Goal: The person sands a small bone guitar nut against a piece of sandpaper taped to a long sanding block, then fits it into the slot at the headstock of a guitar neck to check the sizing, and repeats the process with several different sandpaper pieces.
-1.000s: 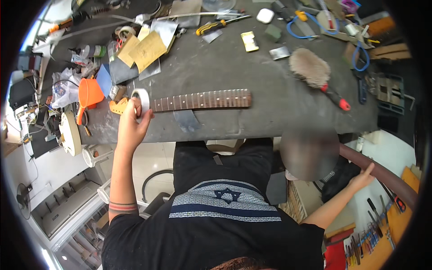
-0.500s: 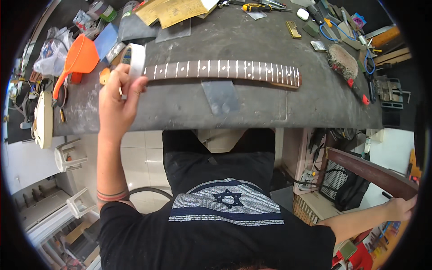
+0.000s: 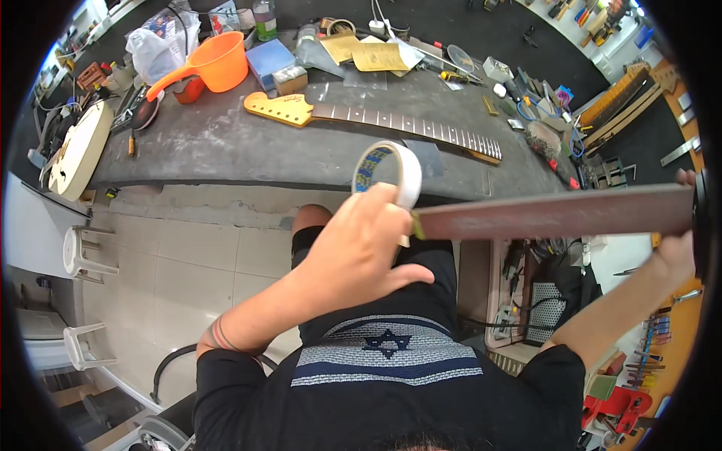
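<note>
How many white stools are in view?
2: one white stool on the tiled floor at left, and a second white stool just below it in the picture. Others may be hidden under the workbench.

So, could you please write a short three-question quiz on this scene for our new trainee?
1. Which hand holds the white, ring-shaped roll of tape?
2. True or false: the right hand holds one end of the long reddish-brown bar.
3. The wooden guitar neck with the dark fretboard lies on: a) the tiled floor; b) the dark grey workbench; c) a white stool.

Key: 1. The left hand. 2. True. 3. b.
</note>
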A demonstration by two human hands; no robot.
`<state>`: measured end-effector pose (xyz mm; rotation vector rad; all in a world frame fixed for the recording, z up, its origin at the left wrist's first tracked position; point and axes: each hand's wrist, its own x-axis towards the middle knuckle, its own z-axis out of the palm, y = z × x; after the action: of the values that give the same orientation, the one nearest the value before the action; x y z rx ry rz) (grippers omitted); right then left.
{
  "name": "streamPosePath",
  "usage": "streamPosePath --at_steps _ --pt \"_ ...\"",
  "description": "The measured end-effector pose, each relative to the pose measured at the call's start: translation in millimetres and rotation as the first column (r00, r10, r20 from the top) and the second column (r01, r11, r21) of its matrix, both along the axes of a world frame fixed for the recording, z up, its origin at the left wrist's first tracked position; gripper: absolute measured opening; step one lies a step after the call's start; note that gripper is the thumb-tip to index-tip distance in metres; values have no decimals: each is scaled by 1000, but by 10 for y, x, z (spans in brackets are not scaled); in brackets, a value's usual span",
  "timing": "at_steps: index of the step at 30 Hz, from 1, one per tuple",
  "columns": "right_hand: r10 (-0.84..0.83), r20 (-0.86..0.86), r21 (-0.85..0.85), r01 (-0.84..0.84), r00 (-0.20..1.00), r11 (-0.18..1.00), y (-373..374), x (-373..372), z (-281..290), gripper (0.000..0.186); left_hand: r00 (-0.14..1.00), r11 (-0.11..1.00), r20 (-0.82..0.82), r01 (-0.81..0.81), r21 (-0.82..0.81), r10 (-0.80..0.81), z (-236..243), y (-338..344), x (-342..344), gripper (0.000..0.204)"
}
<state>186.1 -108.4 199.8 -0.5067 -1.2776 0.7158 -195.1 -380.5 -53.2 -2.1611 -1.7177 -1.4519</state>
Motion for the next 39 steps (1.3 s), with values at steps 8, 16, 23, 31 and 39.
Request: streamPosePath --at_steps 8,16,23,31,39 --pt "116 -420 -373 -287 900 882 -150 -1316 -1930 44 947 979 -301 -155 -131 110 -92 39 -507 60" --pt "24 -604 -644 -505 797 575 -201 -1758 -3385 47 963 912 -264 -155 -381 54 -270 -62 -1102 53" --pt "7 -684 -671 -633 730 386 -303 -1857 -3545 51 962 874 -274 -143 -465 12 -170 149 -1526 60" --pt "514 -333 -924 -382 791 -11 -221 -1636 -3381 60 939 864 -342 -137 -485 -43 -390 337 -2029 59" --pt "919 61 -985 -123 389 118 46 -1607 -3209 51 873 776 -473 -381 -503 122 -390 291 -2095 61"
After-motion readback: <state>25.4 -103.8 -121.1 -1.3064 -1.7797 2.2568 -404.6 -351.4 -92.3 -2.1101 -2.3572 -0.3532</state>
